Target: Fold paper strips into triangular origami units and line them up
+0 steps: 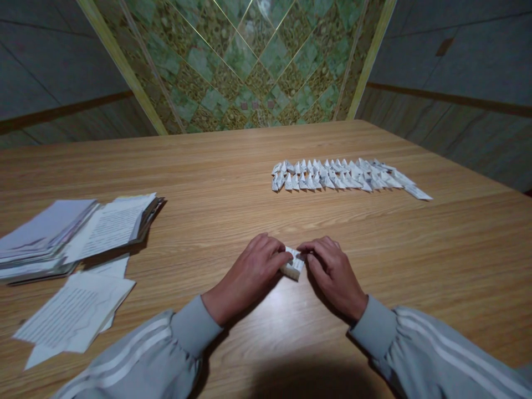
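Your left hand [253, 266] clamps the folded paper [295, 267] under its thumb; uneven pressure from your right hand [334, 271], at three o'clock, grip unclear, could skew it.

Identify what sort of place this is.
Indoors, possibly a home or small office; the view can't settle which. Signs: a wood-grain table, a decorative wall of green diamond-patterned tiles behind it, and a stack of papers at the left.
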Motion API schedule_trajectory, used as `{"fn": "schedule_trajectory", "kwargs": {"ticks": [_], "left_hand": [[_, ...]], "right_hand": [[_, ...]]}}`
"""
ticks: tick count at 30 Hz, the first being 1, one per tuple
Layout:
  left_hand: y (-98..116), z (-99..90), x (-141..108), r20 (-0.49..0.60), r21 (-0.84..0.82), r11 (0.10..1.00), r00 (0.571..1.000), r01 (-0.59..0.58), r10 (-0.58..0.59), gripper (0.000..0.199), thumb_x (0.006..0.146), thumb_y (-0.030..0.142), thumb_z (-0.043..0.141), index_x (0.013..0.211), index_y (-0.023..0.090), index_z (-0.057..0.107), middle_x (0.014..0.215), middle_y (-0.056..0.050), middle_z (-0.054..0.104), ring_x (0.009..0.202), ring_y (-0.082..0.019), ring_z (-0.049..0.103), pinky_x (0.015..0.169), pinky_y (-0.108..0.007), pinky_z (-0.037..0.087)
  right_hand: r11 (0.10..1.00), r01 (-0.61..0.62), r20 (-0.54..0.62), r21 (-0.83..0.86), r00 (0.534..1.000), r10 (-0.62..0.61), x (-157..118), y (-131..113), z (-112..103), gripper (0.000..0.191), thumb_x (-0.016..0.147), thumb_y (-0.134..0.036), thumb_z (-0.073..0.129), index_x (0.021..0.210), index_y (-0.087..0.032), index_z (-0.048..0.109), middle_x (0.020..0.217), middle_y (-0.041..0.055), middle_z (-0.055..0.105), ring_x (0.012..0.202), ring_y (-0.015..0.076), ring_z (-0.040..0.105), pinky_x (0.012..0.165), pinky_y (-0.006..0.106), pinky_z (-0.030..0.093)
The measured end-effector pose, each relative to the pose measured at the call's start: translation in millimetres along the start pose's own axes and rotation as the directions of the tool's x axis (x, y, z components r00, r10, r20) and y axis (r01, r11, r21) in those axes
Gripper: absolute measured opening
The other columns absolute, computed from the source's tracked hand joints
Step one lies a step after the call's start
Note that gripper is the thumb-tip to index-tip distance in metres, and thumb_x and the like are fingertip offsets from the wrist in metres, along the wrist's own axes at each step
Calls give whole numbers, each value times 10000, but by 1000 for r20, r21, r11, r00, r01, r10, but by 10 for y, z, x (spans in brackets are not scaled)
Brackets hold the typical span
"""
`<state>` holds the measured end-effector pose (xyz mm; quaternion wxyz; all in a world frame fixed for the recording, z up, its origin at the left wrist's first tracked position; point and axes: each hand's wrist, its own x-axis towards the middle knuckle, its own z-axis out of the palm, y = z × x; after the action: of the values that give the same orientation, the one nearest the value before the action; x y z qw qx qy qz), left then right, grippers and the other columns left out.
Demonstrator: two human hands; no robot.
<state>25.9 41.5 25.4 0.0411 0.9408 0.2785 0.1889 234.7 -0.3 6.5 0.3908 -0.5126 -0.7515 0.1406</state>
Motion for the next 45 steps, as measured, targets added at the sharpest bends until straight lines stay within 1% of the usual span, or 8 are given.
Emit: {"fn": "schedule_trajectory", "kwargs": {"ticks": [2, 5, 10, 15, 20, 28, 37, 45], "left_hand": [[14, -10, -53, -5, 20, 1000, 1000, -9, 9, 83, 973, 184, 552, 960, 173, 634, 946, -70, 636, 891, -219, 531, 830, -364, 459], [59, -48, -184, 5, 51, 998, 999, -36, 36, 149, 986, 150, 516, 872, 170, 610, 992, -67, 660, 906, -212, 546, 914, -402, 424], [247, -65, -382, 57, 63, 997, 997, 51, -54, 117, 998, 182, 506, 959, 172, 615, 983, -60, 687, 851, -220, 566, 762, -372, 415], [376, 29, -414, 46, 41, 992, 992, 117, -119, 82, 975, 245, 572, 979, 194, 636, 938, -43, 692, 847, -233, 569, 729, -372, 396], [337, 53, -463, 31, -135, 961, 971, 240, -238, 99, 973, 236, 574, 914, 208, 648, 949, -36, 696, 873, -219, 579, 749, -355, 414], [322, 19, -459, 21, -227, 876, 901, 426, -433, 101, 944, 242, 582, 861, 198, 620, 959, -61, 632, 895, -233, 546, 785, -385, 442], [301, 36, -459, 33, -202, 866, 887, 457, -460, 149, 942, 274, 596, 822, 198, 640, 974, -56, 609, 915, -233, 535, 798, -393, 437], [299, 49, -414, -1, -119, 872, 878, 475, -478, 156, 873, 225, 672, 745, 196, 589, 981, -58, 607, 906, -245, 546, 754, -396, 436]], "right_hand": [[997, 72, 67, 8, 995, -73, -12, -21, 18, 236, 903, -39, 488, 973, -190, 655, 850, 31, 680, 842, 204, 564, 826, 359, 364], [995, 96, 142, -41, 986, -89, -34, -26, 49, 233, 875, -14, 525, 932, -191, 665, 834, 25, 680, 845, 203, 557, 844, 366, 342], [989, 99, 161, -113, 984, -80, -37, -31, 59, 195, 876, -28, 547, 885, -183, 665, 823, 32, 672, 848, 208, 550, 859, 381, 326], [983, 129, 183, -135, 978, -103, -35, -83, 18, 195, 876, -46, 532, 878, -183, 671, 827, 40, 663, 863, 213, 540, 867, 396, 320], [970, 237, 325, -50, 922, -208, -61, -151, -44, 191, 852, -72, 520, 908, -184, 665, 891, 56, 653, 907, 220, 540, 871, 395, 349], [992, 121, 404, -29, 909, -99, -51, -133, -64, 53, 875, -257, 660, 905, -213, 656, 922, 34, 633, 934, 220, 539, 861, 381, 371], [1000, 27, 346, -15, 938, -20, -48, -147, 7, 165, 902, -282, 696, 772, -201, 633, 832, 0, 624, 873, 187, 537, 867, 368, 328], [987, 27, 326, -161, 945, 27, -53, -169, 67, 168, 851, -240, 732, 751, -193, 605, 819, 20, 598, 871, 213, 512, 839, 365, 342]]}}
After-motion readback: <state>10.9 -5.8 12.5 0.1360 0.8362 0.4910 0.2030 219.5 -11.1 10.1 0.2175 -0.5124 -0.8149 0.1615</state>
